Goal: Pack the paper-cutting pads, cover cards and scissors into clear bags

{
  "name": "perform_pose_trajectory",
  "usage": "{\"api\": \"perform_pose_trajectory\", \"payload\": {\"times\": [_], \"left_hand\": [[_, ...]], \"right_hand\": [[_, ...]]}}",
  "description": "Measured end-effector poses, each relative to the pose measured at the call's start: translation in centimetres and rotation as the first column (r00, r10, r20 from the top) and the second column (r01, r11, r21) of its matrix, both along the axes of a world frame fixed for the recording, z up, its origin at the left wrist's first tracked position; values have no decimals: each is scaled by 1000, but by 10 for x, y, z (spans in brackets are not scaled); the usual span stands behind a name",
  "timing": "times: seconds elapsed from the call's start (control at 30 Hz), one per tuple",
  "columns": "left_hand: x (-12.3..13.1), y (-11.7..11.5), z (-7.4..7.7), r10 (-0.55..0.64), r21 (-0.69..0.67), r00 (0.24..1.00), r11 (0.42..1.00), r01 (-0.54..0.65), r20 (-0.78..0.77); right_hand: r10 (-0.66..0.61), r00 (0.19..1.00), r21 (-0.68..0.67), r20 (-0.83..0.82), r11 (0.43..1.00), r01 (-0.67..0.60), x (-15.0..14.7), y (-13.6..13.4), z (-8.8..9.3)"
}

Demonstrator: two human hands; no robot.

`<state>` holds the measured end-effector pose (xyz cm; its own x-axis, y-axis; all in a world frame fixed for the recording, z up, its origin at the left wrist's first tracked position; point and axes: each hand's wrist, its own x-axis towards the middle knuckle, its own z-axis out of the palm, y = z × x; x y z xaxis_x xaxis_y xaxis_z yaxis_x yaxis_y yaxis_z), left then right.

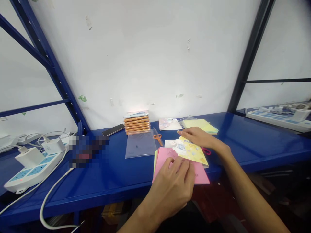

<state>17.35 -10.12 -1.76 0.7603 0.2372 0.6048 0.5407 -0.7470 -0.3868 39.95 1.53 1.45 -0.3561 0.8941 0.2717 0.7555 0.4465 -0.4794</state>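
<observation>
No legible text; lettering on yellow printed sheet (190,150) too small to read.

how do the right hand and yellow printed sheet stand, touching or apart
Touching. The head view shows the fingers of the right hand lying over the edge of the yellow printed sheet, no gap showing.

The left hand (172,184) sits low at 6 o'clock, back upward, fingers (178,165) curled down, its forearm (138,221) rising from 7 o'clock. The right hand (196,137) lies higher, toward 1 o'clock, its straight fingers (188,132) pointing toward 9 o'clock, wrist (224,150) slightly bent, and forearm (255,194) entering from 5 o'clock. The hands are near, not touching.
</observation>
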Motion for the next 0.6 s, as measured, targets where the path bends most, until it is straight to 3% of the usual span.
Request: {"api": "perform_pose_trajectory", "payload": {"times": [0.17,0.3,0.6], "left_hand": [[3,1,-8,-27,-22,997,999,29,79],[8,2,-17,-33,-20,985,999,37,172],[9,4,-27,-13,-15,978,1000,16,209]], "right_hand": [[21,999,50,45,999,-23,-4,1,-1],[22,998,15,62,1000,-23,-6,0,0],[-53,950,43,307,998,42,-31,-14,7]]}}
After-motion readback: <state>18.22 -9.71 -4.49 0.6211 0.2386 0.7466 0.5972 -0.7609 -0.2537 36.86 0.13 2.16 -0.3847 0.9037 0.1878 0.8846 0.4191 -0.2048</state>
